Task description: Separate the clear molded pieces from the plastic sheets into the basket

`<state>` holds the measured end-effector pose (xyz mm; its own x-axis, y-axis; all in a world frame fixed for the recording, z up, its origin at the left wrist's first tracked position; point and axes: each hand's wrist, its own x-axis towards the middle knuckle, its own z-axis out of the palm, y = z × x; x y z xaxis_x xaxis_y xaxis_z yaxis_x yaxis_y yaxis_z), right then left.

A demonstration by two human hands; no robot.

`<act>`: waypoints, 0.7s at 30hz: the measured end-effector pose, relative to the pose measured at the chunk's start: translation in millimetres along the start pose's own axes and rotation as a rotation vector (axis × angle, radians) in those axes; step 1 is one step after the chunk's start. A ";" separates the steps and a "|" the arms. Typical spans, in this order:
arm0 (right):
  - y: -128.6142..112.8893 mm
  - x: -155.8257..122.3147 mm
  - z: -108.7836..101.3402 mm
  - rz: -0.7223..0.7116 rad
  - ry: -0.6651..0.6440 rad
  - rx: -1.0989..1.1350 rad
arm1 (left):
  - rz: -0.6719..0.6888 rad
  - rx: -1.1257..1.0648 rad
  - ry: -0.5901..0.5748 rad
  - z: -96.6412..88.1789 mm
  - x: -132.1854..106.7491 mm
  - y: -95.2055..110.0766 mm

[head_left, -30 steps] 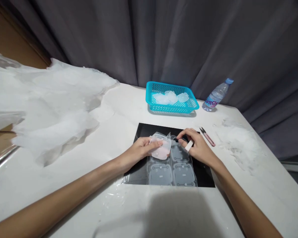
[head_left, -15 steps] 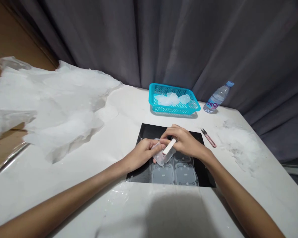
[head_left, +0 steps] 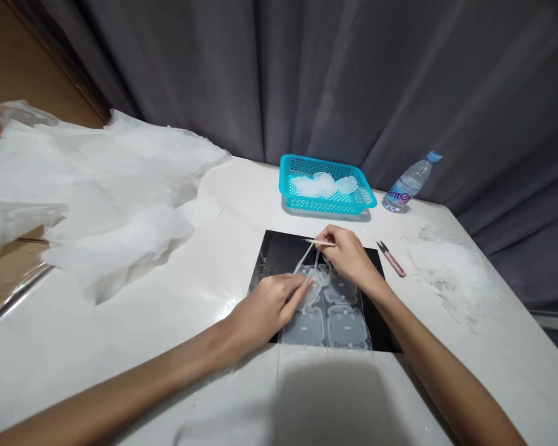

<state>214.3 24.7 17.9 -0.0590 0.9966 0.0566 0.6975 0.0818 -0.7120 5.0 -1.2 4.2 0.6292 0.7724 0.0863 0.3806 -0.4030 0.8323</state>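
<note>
My left hand (head_left: 272, 303) is closed on a small translucent plastic piece (head_left: 312, 292), pinching its edge between thumb and fingers. My right hand (head_left: 346, 251) is closed just above and to the right. A slim white stick-like tool (head_left: 320, 242) with a dark tip lies in its fingers, pointing left. A thin translucent strip (head_left: 303, 259) stretches from the right fingertips down to the piece. Under both hands, a clear sheet with rounded-square moulded panels (head_left: 348, 325) lies on a black mat (head_left: 283, 246).
Behind the mat stands a turquoise basket (head_left: 328, 204) holding several translucent pieces. Right of it are a water bottle (head_left: 407, 186) and pink-handled thread snips (head_left: 391, 259). Clear scraps (head_left: 451, 272) lie at the right. A large heap of translucent sheets (head_left: 111, 186) covers the table's left side.
My right hand has moved up and away from my left, drawing out a thin strip. The white tool has swung to nearly level. My left hand has turned over, its back now upward.
</note>
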 end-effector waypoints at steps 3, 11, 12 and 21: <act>8.0 3.5 2.4 0.008 -0.029 -0.006 | -0.011 -0.027 -0.013 -3.3 2.2 -3.7; 1.7 -6.0 -35.2 -0.098 -0.310 0.214 | -0.171 -0.435 -0.165 -12.1 12.8 -14.4; 1.3 -7.7 -39.0 -0.094 -0.355 0.223 | -0.179 -0.473 -0.173 -11.6 12.7 -13.6; -3.0 -12.0 -35.0 -0.028 -0.452 0.441 | -0.166 -0.494 -0.135 -10.1 14.8 -21.2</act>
<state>237.9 12.6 43.9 -0.4366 0.8865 -0.1532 0.3373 0.0035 -0.9414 -0.5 23.7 -6.6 0.6818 0.7228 -0.1128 0.1389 0.0235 0.9900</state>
